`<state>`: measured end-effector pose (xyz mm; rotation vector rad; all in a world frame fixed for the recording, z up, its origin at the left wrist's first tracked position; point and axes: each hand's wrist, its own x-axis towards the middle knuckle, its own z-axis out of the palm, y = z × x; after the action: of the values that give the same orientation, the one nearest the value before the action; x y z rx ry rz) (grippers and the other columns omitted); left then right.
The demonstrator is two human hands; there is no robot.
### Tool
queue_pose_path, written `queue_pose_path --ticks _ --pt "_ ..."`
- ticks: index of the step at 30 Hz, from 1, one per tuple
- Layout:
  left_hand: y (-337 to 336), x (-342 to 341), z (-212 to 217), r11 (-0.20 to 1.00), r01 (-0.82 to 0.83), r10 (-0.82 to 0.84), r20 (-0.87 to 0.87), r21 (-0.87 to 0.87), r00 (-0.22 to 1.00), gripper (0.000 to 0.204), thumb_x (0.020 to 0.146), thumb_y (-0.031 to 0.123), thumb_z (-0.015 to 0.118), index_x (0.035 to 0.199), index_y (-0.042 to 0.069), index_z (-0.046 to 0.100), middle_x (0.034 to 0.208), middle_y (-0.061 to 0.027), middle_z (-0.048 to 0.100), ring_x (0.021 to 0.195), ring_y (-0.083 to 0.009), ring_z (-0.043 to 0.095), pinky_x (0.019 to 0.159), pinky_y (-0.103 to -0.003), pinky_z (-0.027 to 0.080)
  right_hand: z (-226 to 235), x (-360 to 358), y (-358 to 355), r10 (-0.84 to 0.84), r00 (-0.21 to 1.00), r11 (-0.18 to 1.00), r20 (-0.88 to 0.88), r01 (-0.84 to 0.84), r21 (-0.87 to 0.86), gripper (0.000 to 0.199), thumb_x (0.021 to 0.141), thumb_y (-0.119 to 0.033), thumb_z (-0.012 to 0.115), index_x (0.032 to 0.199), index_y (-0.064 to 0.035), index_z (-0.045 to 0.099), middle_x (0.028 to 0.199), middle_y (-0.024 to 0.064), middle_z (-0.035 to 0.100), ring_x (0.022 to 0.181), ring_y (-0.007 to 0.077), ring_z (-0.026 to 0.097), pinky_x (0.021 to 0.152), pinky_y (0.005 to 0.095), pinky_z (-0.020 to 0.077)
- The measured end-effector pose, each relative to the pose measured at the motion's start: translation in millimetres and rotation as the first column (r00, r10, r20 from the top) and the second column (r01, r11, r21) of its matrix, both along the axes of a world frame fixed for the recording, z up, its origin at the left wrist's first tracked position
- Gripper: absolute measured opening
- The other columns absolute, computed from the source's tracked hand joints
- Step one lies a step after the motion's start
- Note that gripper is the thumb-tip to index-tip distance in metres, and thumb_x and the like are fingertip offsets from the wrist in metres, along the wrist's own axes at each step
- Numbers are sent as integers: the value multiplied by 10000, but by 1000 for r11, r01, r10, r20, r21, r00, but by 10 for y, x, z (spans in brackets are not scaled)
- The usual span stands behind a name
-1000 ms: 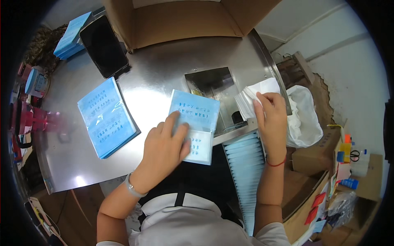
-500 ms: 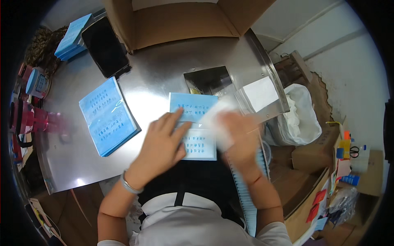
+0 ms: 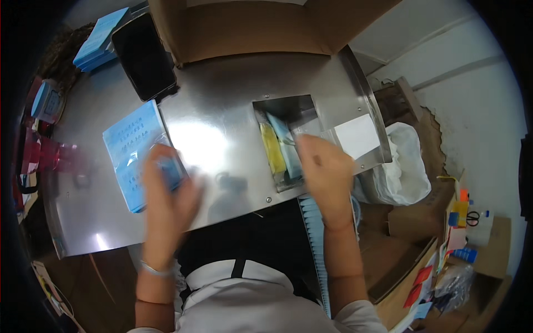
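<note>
My left hand (image 3: 165,191), blurred by motion, is over the right side of a stack of printed blue packets (image 3: 130,130). Its thumb stands apart from the fingers, and I see nothing held between them. Clear, shiny film shows on the stack beside the fingertips. My right hand (image 3: 327,172) is closed at the right side of a rectangular opening (image 3: 284,104) in the metal table. Whatever its fingers hold, if anything, is hidden. A pale blue packet (image 3: 282,130) stands tilted inside the opening, close to those fingers, with a yellow one (image 3: 271,147) to its left.
A stack of white sheets (image 3: 358,136) lies right of the opening. Behind stand a cardboard box (image 3: 250,30), a dark phone or tablet (image 3: 143,58) and more blue packets (image 3: 100,41). A white bag (image 3: 408,166) hangs off the table's right edge; pink containers (image 3: 50,152) stand left.
The blue packet and white sheet that lay between my hands have left the tabletop, uncovering the opening. My left hand has moved left to the blue stack; my right hand no longer shows the sheet.
</note>
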<state>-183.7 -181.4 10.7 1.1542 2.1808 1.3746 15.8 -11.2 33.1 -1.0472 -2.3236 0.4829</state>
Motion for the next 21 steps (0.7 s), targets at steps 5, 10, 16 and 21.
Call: queue_pose_path --ticks 5,10,16,21 --pt "-343 -812 -134 895 -281 -89 -756 -347 648 218 925 218 653 1046 57 570 1130 -156 531 1086 -328 500 976 -470 353 -104 227 212 -221 975 827 -33 205 523 194 850 -29 656 1034 15 701 892 125 598 865 298 570 778 430 478" --pt "54 -279 -53 991 -43 -53 -660 -129 749 243 858 251 724 942 67 590 1226 -183 522 1149 -391 483 981 -519 357 -156 396 260 -257 965 888 43 218 405 208 854 -44 663 1046 17 713 969 119 576 934 293 530 793 421 471" --pt "380 627 -289 920 324 -391 -529 -220 753 367 834 351 742 963 40 596 1401 -294 439 1395 -525 304 1111 -695 224 112 579 387 -93 992 979 87 75 189 235 862 -68 670 1068 38 708 956 122 582 881 278 552 771 366 471" --pt "282 532 -351 883 435 -463 -476 -176 748 391 860 343 722 1062 28 606 1444 -314 404 1395 -547 291 1106 -698 224 131 647 383 -89 994 993 61 84 84 231 865 -45 649 1076 24 710 974 121 594 903 280 564 785 369 474"
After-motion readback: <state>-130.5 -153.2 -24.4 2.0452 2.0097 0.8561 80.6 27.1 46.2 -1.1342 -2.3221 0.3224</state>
